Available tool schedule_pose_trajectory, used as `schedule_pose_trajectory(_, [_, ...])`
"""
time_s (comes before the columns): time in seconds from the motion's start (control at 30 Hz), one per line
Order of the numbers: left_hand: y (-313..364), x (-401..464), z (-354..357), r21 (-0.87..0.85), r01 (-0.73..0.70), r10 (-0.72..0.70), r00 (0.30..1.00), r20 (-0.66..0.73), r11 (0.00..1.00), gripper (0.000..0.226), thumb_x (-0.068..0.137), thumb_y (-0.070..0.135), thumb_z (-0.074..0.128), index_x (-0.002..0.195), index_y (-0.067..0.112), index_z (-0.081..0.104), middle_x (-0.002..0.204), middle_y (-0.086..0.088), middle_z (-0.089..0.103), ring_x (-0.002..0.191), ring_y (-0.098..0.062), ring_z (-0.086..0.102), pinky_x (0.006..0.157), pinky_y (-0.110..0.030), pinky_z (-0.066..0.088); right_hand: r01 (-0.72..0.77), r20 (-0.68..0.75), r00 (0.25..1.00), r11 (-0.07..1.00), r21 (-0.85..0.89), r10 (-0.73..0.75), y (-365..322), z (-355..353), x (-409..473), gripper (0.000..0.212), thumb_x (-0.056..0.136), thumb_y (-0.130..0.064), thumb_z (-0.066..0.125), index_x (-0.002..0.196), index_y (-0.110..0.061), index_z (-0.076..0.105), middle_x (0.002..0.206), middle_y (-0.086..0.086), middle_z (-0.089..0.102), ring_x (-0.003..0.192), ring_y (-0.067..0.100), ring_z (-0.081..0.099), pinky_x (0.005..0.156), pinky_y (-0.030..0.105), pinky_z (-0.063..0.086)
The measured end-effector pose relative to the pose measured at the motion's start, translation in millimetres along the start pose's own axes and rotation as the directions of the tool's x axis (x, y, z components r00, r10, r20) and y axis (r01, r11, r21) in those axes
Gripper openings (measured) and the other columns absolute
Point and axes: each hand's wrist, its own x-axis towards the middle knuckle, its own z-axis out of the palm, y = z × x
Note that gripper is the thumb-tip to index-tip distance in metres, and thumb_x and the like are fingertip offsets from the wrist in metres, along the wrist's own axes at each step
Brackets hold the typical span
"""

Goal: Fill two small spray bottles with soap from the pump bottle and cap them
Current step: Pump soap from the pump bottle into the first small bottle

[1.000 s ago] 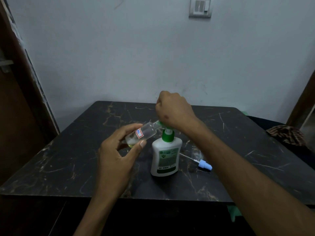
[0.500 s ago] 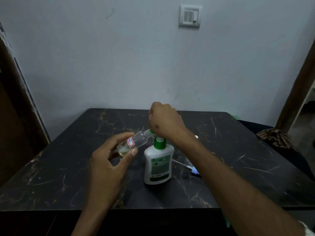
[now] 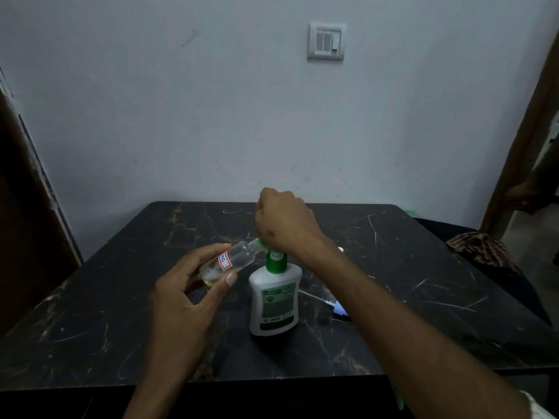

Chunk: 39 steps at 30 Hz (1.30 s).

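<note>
Right hand [image 3: 282,223] is sitting on top of the pump bottle [image 3: 274,300], fingers curled down over the pump head, knuckles up, forearm running in from the lower right. The head itself is hidden under the fist; only the green collar is showing below it.

Left hand [image 3: 184,294] is gripping a small spray bottle [image 3: 228,264] between thumb and fingers, holding it tilted, open neck raised toward the pump spout and just meeting it under the right hand. Thumb is lying along the near side of the bottle, fingers wrapping the far side.

The small bottle is clear, uncapped, carrying a white sticker with a red border, and a little pale yellowish liquid is pooling at its low end.

The pump bottle is standing upright near the middle of the dark marbled table [image 3: 106,328], white body, green label.

A spray cap [image 3: 338,311] with a blue head and thin tube is lying on the table just right of the pump bottle, partly behind the right forearm.
</note>
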Motion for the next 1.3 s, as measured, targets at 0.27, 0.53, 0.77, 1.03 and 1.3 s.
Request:
schedule_pose_trajectory(0.27, [-2.7,1.2,-0.6,0.001,-0.003,0.003,1.000,-0.004,1.000,0.040,0.088,-0.001,0.082,0.116,0.027,0.078,0.113,0.017,0.079,0.104,-0.005,0.076,0.087,-0.013,0.057,-0.050,0.036,0.998,0.998,0.042,0.048,2.7,4.3,0.1,0.016,0.094,-0.018,0.059,0.109,-0.013,0.058,0.097,0.004,0.061,0.084,0.021,0.059,0.071,0.035,0.052])
schedule_pose_trajectory(0.53, [-0.7,2.7,-1.6,0.026,-0.015,0.015,1.000,0.004,1.000,0.039,0.089,0.002,0.081,0.118,0.027,0.078,0.116,0.019,0.078,0.107,0.001,0.074,0.090,-0.016,0.058,-0.019,0.012,1.000,1.000,0.015,0.019,1.9,4.2,4.8,0.014,0.096,-0.020,0.053,0.106,-0.012,0.059,0.093,0.003,0.059,0.078,0.020,0.055,0.065,0.033,0.045])
schedule_pose_trajectory(0.77, [0.3,2.1,-2.4,0.042,-0.023,0.023,1.000,0.000,0.999,0.039,0.088,0.003,0.082,0.118,0.027,0.078,0.115,0.018,0.079,0.106,-0.001,0.074,0.089,-0.015,0.058,0.009,-0.007,1.000,1.000,-0.009,-0.009,1.0,4.3,7.4,0.013,0.096,-0.021,0.056,0.106,-0.013,0.059,0.095,0.003,0.062,0.079,0.019,0.058,0.069,0.035,0.053])
schedule_pose_trajectory(1.03, [-0.2,3.0,-2.9,0.034,-0.025,0.024,1.000,0.007,0.999,0.041,0.087,0.000,0.082,0.117,0.027,0.078,0.114,0.017,0.079,0.105,-0.002,0.075,0.088,-0.013,0.057,-0.001,0.005,1.000,1.000,-0.004,0.001,1.1,4.4,4.8,0.015,0.097,-0.020,0.053,0.108,-0.012,0.059,0.096,0.004,0.061,0.082,0.022,0.057,0.070,0.038,0.050])
schedule_pose_trajectory(1.3, [-2.7,2.4,-1.0,0.015,-0.034,0.034,0.999,0.007,0.999,0.041,0.088,-0.002,0.082,0.116,0.027,0.078,0.114,0.015,0.079,0.106,-0.005,0.076,0.089,-0.017,0.058,-0.059,0.036,0.998,0.995,0.078,0.057,3.6,6.7,1.2,0.020,0.098,-0.023,0.047,0.112,-0.013,0.058,0.099,0.005,0.059,0.085,0.022,0.056,0.069,0.035,0.047])
